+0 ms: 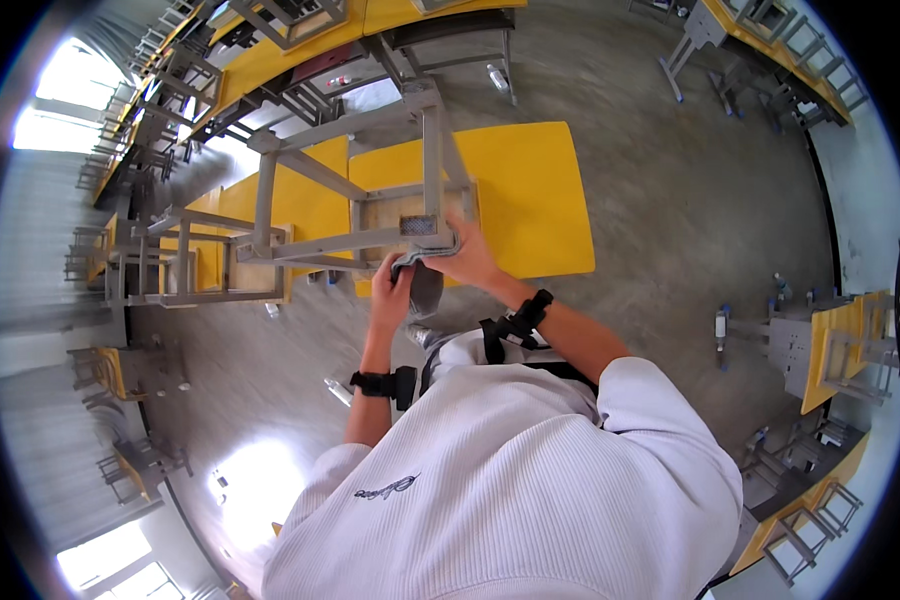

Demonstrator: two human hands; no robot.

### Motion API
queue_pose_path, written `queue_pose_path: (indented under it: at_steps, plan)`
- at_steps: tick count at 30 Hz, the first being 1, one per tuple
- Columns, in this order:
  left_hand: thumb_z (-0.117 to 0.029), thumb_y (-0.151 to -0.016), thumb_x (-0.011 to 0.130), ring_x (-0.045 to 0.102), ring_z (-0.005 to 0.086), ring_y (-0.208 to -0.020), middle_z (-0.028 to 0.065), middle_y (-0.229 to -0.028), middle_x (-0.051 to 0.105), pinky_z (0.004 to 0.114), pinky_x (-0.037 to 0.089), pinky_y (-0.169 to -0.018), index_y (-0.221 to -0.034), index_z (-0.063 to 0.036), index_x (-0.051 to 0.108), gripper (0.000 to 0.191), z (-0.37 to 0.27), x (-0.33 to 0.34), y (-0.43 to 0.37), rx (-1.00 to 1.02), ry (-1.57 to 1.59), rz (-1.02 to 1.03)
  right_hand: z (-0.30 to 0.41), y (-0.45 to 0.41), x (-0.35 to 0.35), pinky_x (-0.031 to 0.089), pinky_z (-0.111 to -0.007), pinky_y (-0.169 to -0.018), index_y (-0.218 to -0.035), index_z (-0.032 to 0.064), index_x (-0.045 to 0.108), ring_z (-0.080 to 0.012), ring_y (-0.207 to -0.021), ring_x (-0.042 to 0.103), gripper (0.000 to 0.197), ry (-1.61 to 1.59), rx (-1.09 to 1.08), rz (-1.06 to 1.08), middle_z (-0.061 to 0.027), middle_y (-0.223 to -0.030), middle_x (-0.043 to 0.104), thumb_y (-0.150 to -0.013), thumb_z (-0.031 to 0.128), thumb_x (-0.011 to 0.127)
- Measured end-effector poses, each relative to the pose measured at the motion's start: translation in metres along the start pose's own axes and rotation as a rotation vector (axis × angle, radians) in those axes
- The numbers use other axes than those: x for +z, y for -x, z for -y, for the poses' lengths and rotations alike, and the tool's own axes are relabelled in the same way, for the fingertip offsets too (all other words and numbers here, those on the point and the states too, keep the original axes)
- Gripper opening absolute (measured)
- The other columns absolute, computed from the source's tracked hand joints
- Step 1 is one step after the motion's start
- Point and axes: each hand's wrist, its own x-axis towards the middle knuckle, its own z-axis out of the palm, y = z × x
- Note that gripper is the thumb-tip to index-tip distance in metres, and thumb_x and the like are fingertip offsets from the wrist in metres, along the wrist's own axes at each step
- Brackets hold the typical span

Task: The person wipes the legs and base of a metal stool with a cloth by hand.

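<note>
An upturned stool with a grey frame (330,244) stands on a yellow tabletop (529,199) before me, its legs pointing up. A grey cloth (426,289) is pressed around the end of the stool's nearest leg and hangs below it. My left hand (391,292) pinches the cloth's left edge between thumb and fingers. My right hand (466,251) grips the cloth's other end against the leg, its fingers partly hidden behind it. Each wrist wears a black strap with a small device.
A second upturned stool (232,266) is on the yellow desks to the left. More desks with stools (292,56) stand beyond. Plastic bottles (497,79) lie or stand on the floor, one (339,391) near my left forearm. Another desk (817,352) is at the right.
</note>
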Motion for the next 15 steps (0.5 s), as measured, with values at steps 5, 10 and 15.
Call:
queue_pose_path:
  at_steps: [5, 10, 15]
  plan:
    - [-0.009, -0.089, 0.052, 0.048, 0.0085, -0.071, 0.0034, -0.075, 0.056, 0.024, 0.042, -0.064, -0.095, 0.0005, 0.056, 0.012, 0.076, 0.014, 0.008, -0.092, 0.013, 0.038, -0.029, 0.017, -0.001, 0.044, -0.032, -0.088, -0.121, 0.0026, 0.053, -0.0225, -0.095, 0.059, 0.06, 0.324, 0.233, 0.12, -0.0149, -0.103, 0.062, -0.066, 0.012, 0.076]
    - [-0.019, -0.084, 0.055, 0.055, 0.0294, -0.068, 0.0197, -0.075, 0.058, 0.035, 0.045, -0.065, -0.093, 0.0022, 0.056, 0.023, 0.114, 0.026, 0.012, -0.235, -0.268, 0.111, -0.154, 0.037, -0.018, 0.044, -0.032, -0.088, -0.118, 0.0027, 0.057, -0.0243, -0.099, 0.059, 0.053, 0.184, 0.132, 0.119, -0.0144, -0.105, 0.063, -0.069, 0.012, 0.074]
    - [-0.021, -0.088, 0.053, 0.057, 0.0212, -0.073, 0.0157, -0.081, 0.063, 0.033, 0.045, -0.068, -0.096, 0.0019, 0.059, 0.025, 0.2, 0.046, 0.028, -0.252, -0.338, 0.149, -0.155, 0.042, -0.022, 0.047, -0.03, -0.078, -0.104, 0.0017, 0.063, -0.0179, -0.09, 0.063, 0.037, 0.004, 0.238, 0.235, -0.0098, -0.098, 0.067, -0.07, 0.01, 0.073]
